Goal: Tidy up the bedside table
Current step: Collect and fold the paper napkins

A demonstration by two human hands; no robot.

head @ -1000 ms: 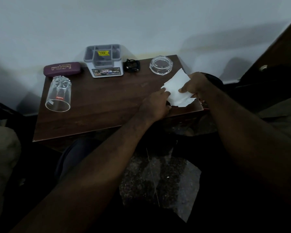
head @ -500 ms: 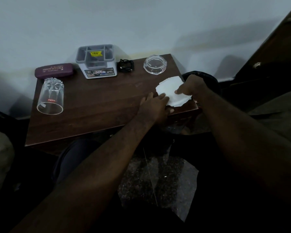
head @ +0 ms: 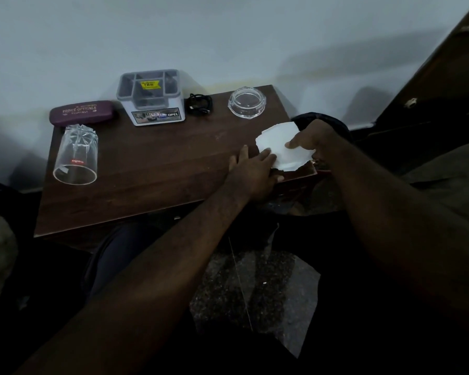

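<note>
A white sheet of paper (head: 278,143) lies at the front right corner of the dark wooden bedside table (head: 146,169). My right hand (head: 316,140) pinches its right side, thumb on top. My left hand (head: 253,171) lies flat at its left edge, fingertips resting on the paper. On the left a clear drinking glass (head: 75,158) lies on its side. Along the back edge stand a maroon spectacle case (head: 81,112), a grey and white organiser box (head: 152,97), a coiled black cable (head: 199,104) and a clear glass ashtray (head: 247,102).
A white wall runs behind the table. A dark round bin (head: 321,121) sits just past the table's right edge, behind my right hand. Dark wooden furniture (head: 439,85) rises at the right. A speckled stone floor (head: 252,290) shows below between my arms.
The paper has gone from a flat, raised sheet to a more gathered shape low on the table corner. My left hand has flattened against its left edge.
</note>
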